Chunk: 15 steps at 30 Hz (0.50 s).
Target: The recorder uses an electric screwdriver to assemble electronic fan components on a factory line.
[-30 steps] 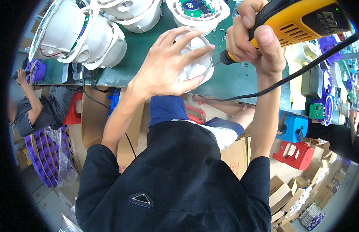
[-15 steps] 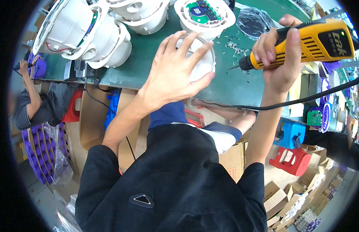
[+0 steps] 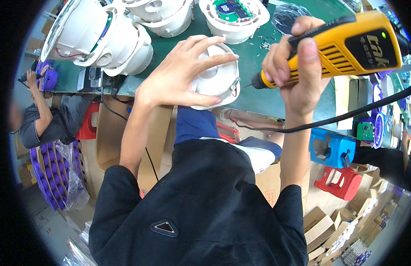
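My left hand (image 3: 179,73) is wrapped over a round white plastic housing (image 3: 219,79), fingers spread across its top and thumb at its near rim. The housing is tilted at the near edge of the green table, and a small metal part shows on its right side. In my right hand (image 3: 298,73) is a yellow and black electric screwdriver (image 3: 338,46), held level with its bit pointing left. The bit's tip is close to the housing's right rim; whether they touch I cannot tell. A black cord (image 3: 329,119) runs from the screwdriver's area down past my right wrist.
Several white housings (image 3: 130,55) are stacked at the back left. Another white housing with a green circuit board (image 3: 235,11) stands behind my hands. Loose screws (image 3: 265,45) and a clear plastic bag (image 3: 288,18) lie on the green table (image 3: 254,99). Blue (image 3: 331,148) and red (image 3: 340,182) stools stand at right.
My left hand has drawn the white housing nearer and tilted it, turning its rim to the right. The screwdriver has moved left and slightly down, bringing its bit close to that rim.
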Each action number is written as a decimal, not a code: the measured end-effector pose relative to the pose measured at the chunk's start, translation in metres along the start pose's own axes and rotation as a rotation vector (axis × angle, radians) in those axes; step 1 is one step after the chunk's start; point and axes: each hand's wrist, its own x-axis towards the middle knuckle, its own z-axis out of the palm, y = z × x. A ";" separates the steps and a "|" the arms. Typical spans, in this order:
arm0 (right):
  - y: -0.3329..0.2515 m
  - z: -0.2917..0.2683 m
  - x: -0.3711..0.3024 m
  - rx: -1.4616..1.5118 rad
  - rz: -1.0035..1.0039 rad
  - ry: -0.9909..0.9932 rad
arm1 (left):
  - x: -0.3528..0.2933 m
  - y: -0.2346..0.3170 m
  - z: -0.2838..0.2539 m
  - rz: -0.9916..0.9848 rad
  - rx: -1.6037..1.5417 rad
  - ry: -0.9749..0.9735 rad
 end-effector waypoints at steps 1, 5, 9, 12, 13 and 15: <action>0.004 0.002 0.002 0.022 -0.022 -0.002 | -0.001 0.001 0.004 0.011 0.023 0.057; 0.007 0.006 0.003 0.011 -0.036 0.038 | -0.003 0.000 0.009 -0.013 -0.016 0.082; 0.009 0.005 0.002 -0.068 0.051 0.071 | -0.002 0.001 0.011 -0.006 0.011 0.118; 0.009 0.006 0.002 -0.083 -0.015 0.089 | -0.001 0.002 0.011 -0.004 0.024 0.120; 0.009 0.005 0.002 -0.058 -0.019 0.072 | -0.001 0.003 0.010 -0.003 0.033 0.122; 0.008 0.004 0.001 -0.038 -0.024 0.055 | 0.001 0.003 0.010 -0.004 0.021 0.117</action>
